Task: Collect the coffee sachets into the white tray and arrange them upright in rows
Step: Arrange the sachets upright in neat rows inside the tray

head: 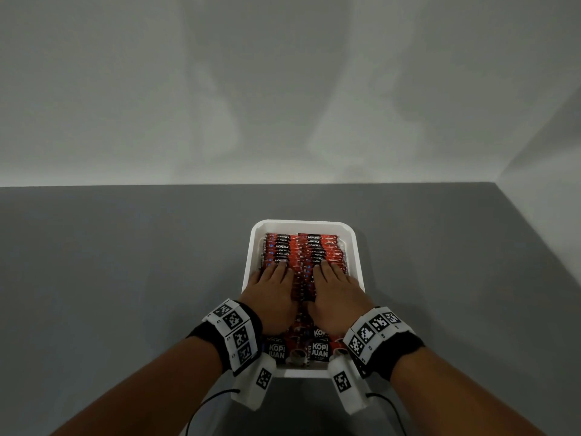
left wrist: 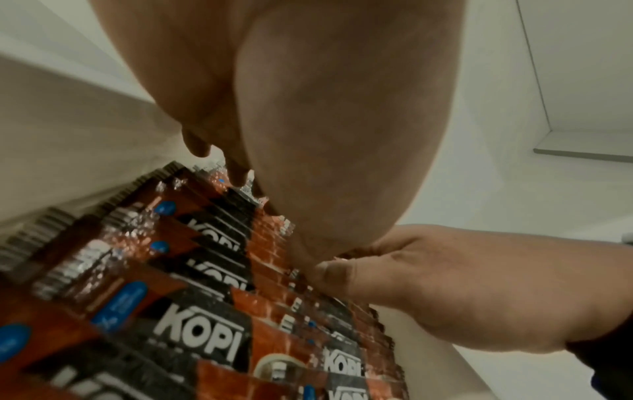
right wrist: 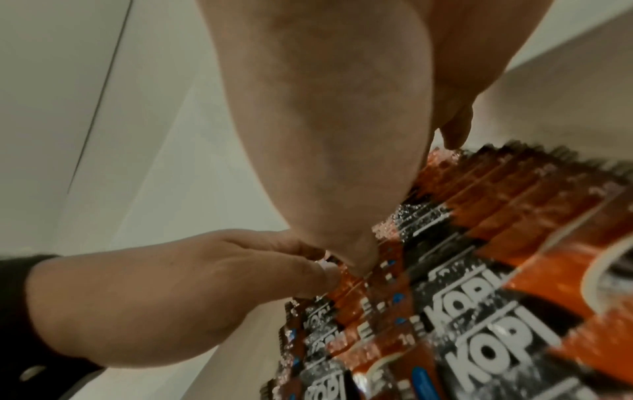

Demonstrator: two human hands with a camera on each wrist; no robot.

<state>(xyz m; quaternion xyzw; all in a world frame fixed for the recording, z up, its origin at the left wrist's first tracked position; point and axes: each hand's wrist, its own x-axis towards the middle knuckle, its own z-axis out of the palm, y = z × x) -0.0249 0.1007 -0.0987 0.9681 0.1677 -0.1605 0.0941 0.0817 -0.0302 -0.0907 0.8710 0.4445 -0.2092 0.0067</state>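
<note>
Overhead head view; close wrist views

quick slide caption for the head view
Both hands, left hand and right hand, rest flat on coffee sachets in the white tray.

hidden: middle sachets (head: 301, 287) under both hands | tray (head: 255, 247) near corners behind wrist bands (head: 234, 333) | blurred: nearest packets in wrist views | cut off: forearms at bottom edge
</note>
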